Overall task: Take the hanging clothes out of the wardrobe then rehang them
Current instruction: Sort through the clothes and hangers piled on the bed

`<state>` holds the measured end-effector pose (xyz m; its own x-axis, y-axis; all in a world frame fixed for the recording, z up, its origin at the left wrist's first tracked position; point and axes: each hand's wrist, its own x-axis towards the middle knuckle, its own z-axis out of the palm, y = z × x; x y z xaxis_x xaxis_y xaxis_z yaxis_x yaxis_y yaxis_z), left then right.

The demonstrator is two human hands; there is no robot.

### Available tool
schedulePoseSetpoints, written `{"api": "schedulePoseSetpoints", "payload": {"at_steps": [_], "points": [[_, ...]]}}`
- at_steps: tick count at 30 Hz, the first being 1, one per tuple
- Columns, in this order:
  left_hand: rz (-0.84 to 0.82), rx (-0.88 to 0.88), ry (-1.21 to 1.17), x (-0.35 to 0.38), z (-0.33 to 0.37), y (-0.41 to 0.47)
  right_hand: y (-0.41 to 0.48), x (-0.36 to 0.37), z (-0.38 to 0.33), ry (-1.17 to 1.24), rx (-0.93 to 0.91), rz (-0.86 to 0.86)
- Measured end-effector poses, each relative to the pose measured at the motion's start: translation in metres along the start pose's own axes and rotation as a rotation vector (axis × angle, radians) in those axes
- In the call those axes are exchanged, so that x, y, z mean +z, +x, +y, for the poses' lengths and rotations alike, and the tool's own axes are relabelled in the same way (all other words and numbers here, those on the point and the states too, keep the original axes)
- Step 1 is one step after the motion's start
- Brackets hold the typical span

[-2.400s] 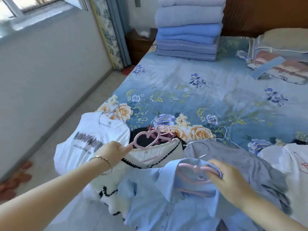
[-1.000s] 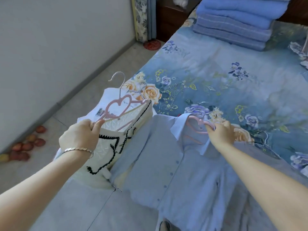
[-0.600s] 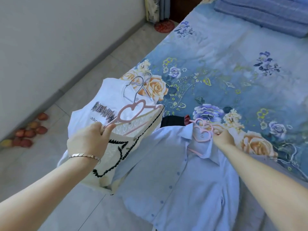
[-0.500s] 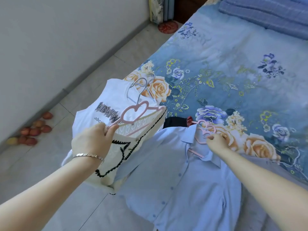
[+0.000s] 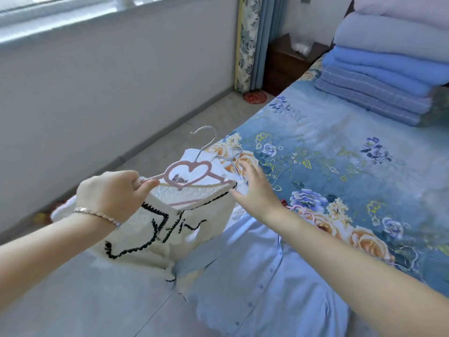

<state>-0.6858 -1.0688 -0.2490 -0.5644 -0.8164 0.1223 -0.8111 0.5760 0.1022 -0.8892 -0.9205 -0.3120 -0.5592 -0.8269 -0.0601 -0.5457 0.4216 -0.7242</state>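
Knitwear held up on a heart hanger at the bed's edge.
The left hand [image 5: 114, 193] pinches one arm of the pink heart hanger [image 5: 187, 175], thumb and curled fingers closed on it, and the cream knit top [image 5: 170, 222] with black trim hangs from it. At three o'clock of the hanger the right hand [image 5: 255, 190] reaches out with fingers straight and spread, grasping nothing, its tips by the wire hanger [image 5: 228, 157] on the white T-shirt [image 5: 222, 167]. At five o'clock the blue shirt [image 5: 255, 276] lies on the floral bedspread [image 5: 340, 147]. Folded quilts [image 5: 376, 76] are stacked at one o'clock.
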Motion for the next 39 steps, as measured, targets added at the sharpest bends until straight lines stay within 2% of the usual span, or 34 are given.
{"api": "schedulePoseSetpoints", "payload": {"at_steps": [3, 6, 9, 14, 16, 19, 23, 27, 30, 34, 39], "points": [[0.183, 0.131, -0.046, -0.042, -0.039, -0.021, -0.011, 0.001, -0.056, -0.132, -0.131, 0.036], [0.361, 0.326, -0.075, -0.083, -0.078, -0.049, -0.031, -0.003, -0.107, -0.275, -0.084, -0.067], [0.490, 0.396, -0.121, -0.118, -0.121, -0.067, -0.062, -0.011, -0.152, -0.282, -0.096, -0.160], [0.594, 0.445, -0.186, -0.158, -0.165, -0.092, -0.128, -0.016, -0.215, -0.274, -0.268, -0.253], [0.597, 0.498, -0.225, -0.172, -0.171, -0.096, -0.155, -0.019, -0.235, -0.255, -0.271, -0.269], [0.498, 0.552, -0.310, -0.185, -0.172, -0.095, -0.190, -0.034, -0.254, -0.131, -0.170, -0.332], [0.212, 0.562, -0.375, -0.174, -0.147, -0.090, -0.218, -0.060, -0.248, -0.126, 0.053, -0.426], [-0.142, 0.584, -0.441, -0.133, -0.109, -0.096, -0.240, -0.065, -0.205, -0.173, 0.239, -0.506], [-0.347, 0.590, -0.360, -0.095, -0.079, -0.100, -0.249, -0.059, -0.151, -0.201, 0.310, -0.514], [-0.430, 0.635, -0.211, -0.050, -0.018, -0.099, -0.249, -0.055, -0.074, -0.199, 0.403, -0.409], [-0.465, 0.688, -0.232, 0.026, 0.076, -0.085, -0.240, -0.058, 0.033, -0.204, 0.517, -0.247]]}}
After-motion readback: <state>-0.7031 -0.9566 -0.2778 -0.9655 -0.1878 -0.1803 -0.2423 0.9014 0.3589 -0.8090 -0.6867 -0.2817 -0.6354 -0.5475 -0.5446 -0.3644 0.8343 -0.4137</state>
